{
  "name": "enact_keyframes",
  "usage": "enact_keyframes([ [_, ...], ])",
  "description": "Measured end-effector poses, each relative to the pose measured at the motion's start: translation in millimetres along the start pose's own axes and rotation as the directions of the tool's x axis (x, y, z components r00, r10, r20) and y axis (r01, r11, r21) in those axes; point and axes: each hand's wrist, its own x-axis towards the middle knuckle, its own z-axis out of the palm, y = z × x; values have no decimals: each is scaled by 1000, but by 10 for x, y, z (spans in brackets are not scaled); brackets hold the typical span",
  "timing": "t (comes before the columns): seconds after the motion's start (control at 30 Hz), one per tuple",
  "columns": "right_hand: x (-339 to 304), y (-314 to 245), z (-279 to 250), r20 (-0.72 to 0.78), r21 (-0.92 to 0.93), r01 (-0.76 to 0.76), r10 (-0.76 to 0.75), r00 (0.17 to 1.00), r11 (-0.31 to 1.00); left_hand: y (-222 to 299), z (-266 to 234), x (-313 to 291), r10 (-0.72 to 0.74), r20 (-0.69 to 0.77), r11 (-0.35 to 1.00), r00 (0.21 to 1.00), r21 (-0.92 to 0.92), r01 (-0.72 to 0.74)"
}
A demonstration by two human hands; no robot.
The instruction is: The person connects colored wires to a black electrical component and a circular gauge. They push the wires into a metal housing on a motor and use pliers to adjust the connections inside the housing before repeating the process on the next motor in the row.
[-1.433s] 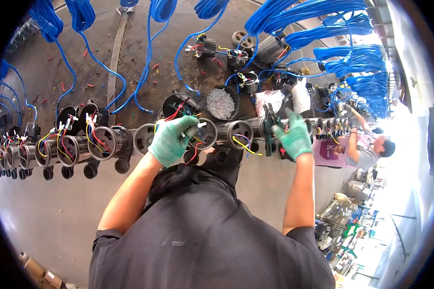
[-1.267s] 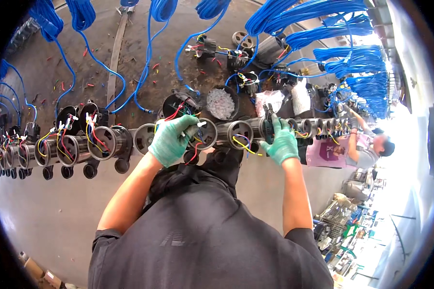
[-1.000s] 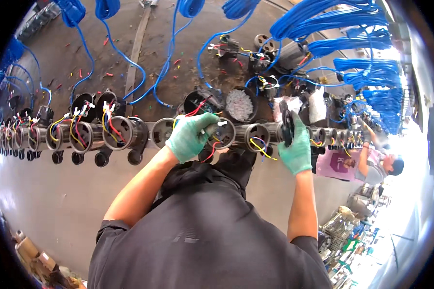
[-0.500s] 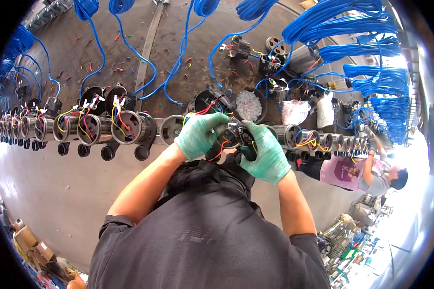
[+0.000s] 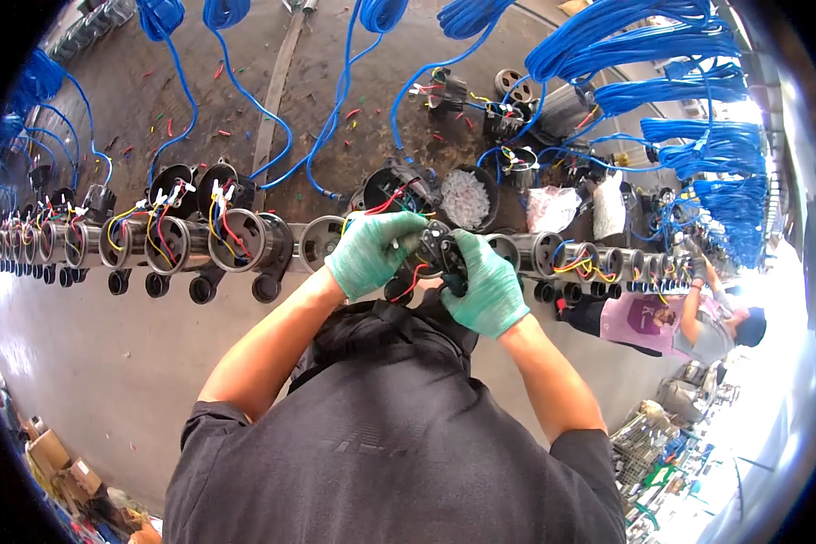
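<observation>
Both my hands wear green gloves and meet at the bench's near edge, above a metal cylinder with red wires. In my right hand is a small black plastic part, gripped between thumb and fingers. My left hand closes in a pinch against the part's left side; what its fingertips hold is hidden. A red wire loops below the part. Just beyond my hands lie an open black round housing with red wires and a black bowl of small white pieces.
A long row of metal motor cylinders with coloured wires lines the bench edge on both sides. Coiled blue cables hang or lie beyond. Two whitish plastic bags sit right of the bowl. At far right another person works along the row.
My right hand has moved slightly left and turned a little, with the black part tilting along with it. The left hand has barely shifted.
</observation>
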Motion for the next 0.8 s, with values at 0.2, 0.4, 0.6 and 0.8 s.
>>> enact_keyframes([
  [0.2, -75, -278, -390, 7, 178, 10, -11, 1000, 984, 174, -92, 41, -27, 4, 996, 1000, 83, 26],
  [0.4, -157, 362, -736, -451, -120, -216, 140, 881, 969, 168, -90, 54, 52, 43, 992, 998, 114, -57],
  [0.6, -331, 1212, -564, -376, -227, -578, 477, 795, 784, 92, 0, 31, 155, 75, 965, 985, 203, -167],
  [0.8, -334, 1146, -503, -395, -447, -572, 422, 816, 687, 141, -26, 8, 172, 120, 947, 978, 254, -197],
])
